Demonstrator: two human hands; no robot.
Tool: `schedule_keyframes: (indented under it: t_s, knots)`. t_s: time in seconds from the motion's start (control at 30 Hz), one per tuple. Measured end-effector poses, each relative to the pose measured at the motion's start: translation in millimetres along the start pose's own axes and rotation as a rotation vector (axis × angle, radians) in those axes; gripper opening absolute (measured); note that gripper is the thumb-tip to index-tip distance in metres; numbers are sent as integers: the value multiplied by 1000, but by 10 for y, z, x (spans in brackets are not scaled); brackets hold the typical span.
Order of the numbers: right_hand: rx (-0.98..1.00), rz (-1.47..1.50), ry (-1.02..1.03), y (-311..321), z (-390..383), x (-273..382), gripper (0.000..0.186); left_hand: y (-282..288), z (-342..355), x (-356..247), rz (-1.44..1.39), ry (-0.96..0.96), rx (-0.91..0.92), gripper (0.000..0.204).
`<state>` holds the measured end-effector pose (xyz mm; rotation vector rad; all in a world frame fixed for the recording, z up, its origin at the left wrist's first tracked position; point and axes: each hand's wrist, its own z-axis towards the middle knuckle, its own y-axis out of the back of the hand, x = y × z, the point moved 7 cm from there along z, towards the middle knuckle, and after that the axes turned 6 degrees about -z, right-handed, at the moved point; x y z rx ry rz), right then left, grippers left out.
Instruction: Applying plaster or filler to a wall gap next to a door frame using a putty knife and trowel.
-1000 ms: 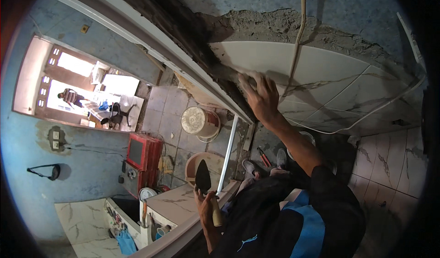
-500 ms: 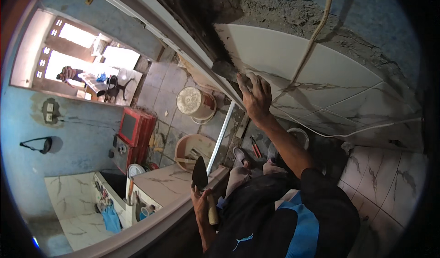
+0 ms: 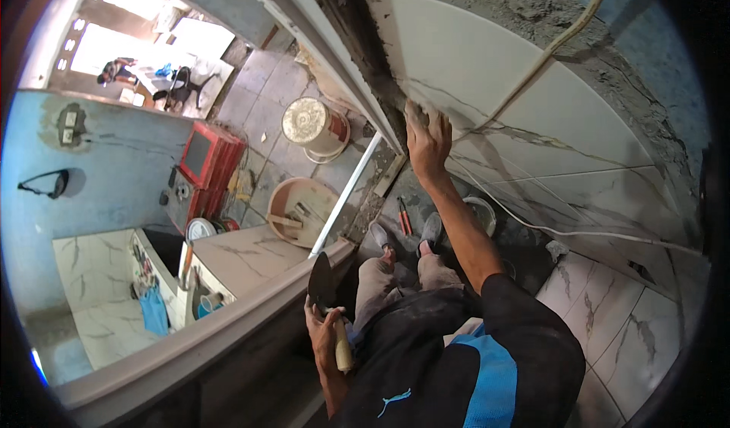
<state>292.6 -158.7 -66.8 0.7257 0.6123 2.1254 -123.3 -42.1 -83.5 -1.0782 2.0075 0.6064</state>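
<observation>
My left hand [image 3: 323,335] is closed around a trowel with a dark pointed blade [image 3: 320,276] and a pale handle [image 3: 344,350]. The blade points up and away from me, above a light-coloured sill [image 3: 220,344]. Out ahead, my right hand [image 3: 430,140] reaches to the dark, rough seam [image 3: 363,40] between a white frame [image 3: 304,28] and the marble-patterned wall tiles [image 3: 449,55]. Its fingers are bent against the seam's lower end. A greyish patch shows at the fingertips, but what they hold, if anything, is hard to make out.
Beyond the frame stand a mortar-smeared bucket [image 3: 306,120], a round tub [image 3: 275,192] with tools, and a red cabinet [image 3: 217,158]. Red-handled pliers [image 3: 404,216] lie by my feet. A pale cable [image 3: 559,47] crosses the tiles. Another person [image 3: 118,70] is far off at upper left.
My view has shifted, so the room sits further left and higher. The right hand has moved down along the seam, and the grey lump at its fingertips shows less. The left hand keeps the trowel.
</observation>
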Motion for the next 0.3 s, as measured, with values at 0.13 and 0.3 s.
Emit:
schedule_keyframes:
  t_s: [0.13,0.3]
  knots:
    - [-56,43,-8,-91,-8,-2,45,-57,-121,-5,-15,57,4,75]
    - [119,-137,26,-746,-770,-274,50,-13,-112,41,-85,13,21,75]
